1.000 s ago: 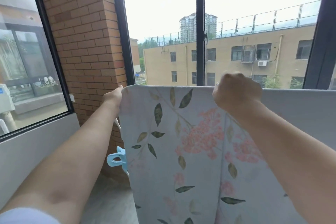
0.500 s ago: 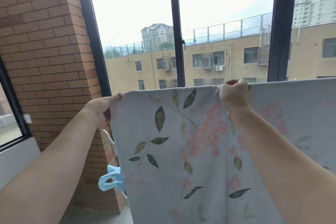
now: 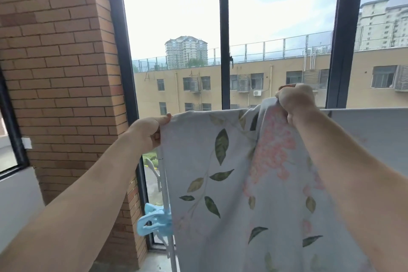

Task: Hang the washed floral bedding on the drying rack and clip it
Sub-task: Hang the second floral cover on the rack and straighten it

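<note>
Floral bedding (image 3: 220, 183) hung over the top edge of the drying rack (image 3: 163, 174), draping down its front. Left hand (image 3: 150, 132) pinched the cloth's top left corner. Right hand (image 3: 295, 101) fisted a raised fold farther along the top edge. Hanging looked mostly done, with smoothing in hand. Blue clip (image 3: 154, 223) sat low at the rack's left edge. Top-edge clipping was judged not yet done.

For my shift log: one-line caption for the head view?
Left hand and right hand grip the top edge of the floral bedding at the drying rack; blue clip at lower left.
</note>
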The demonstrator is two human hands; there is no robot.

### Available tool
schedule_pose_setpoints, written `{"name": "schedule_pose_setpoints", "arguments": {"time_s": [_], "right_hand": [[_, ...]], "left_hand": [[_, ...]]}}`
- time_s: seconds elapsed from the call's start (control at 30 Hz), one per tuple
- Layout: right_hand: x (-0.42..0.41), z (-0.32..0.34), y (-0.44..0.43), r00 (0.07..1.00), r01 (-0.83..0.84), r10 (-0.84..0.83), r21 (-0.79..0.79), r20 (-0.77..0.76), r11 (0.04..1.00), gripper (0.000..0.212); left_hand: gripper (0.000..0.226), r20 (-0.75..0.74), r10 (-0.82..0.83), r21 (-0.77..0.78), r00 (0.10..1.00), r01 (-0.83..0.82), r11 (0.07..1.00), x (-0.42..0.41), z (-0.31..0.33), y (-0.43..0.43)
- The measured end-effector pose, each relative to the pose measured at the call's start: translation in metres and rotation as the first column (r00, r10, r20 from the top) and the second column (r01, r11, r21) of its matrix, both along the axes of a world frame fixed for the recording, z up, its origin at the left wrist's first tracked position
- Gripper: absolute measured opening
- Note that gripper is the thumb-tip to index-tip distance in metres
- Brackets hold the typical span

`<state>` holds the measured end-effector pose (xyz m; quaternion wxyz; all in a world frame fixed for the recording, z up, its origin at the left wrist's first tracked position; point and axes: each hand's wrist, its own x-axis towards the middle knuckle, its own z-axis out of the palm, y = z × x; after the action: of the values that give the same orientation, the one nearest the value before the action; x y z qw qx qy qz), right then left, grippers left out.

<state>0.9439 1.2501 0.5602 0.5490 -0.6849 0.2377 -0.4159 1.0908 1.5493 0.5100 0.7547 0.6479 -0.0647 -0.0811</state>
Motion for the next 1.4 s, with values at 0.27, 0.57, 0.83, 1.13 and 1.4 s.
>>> {"name": "schedule_pose_setpoints", "arguments": {"time_s": [0.27,0.57,0.83,1.13,1.4], "right_hand": [[0.021,0.013,0.046,0.939,-0.32,0.32,-0.016,0.129,0.947,0.03],[0.044,0.022,0.075,0.858,-0.495,0.514,-0.282,-0.009,0.822,0.073],[0.052,0.007,0.072,0.91,-0.412,0.366,-0.532,-0.195,0.74,0.039],[0.049,-0.005,0.058,0.972,0.023,-0.186,-0.726,-0.145,0.687,0.031],[0.061,-0.002,0.081,0.924,-0.202,-0.099,-0.69,-0.37,0.695,0.03]], "left_hand": [[0.013,0.008,0.029,0.035,1.0,-0.03,0.999,0.004,-0.004,0.001],[0.027,0.139,0.105,0.143,0.985,-0.125,0.982,0.007,-0.001,0.0],[0.03,0.545,0.122,0.379,0.83,-0.374,0.847,0.011,-0.003,0.012],[0.012,0.632,-0.096,0.389,0.769,-0.208,0.897,0.021,0.0,0.0],[0.009,0.584,0.042,0.216,0.811,-0.206,0.954,0.024,-0.005,-0.011]]}}
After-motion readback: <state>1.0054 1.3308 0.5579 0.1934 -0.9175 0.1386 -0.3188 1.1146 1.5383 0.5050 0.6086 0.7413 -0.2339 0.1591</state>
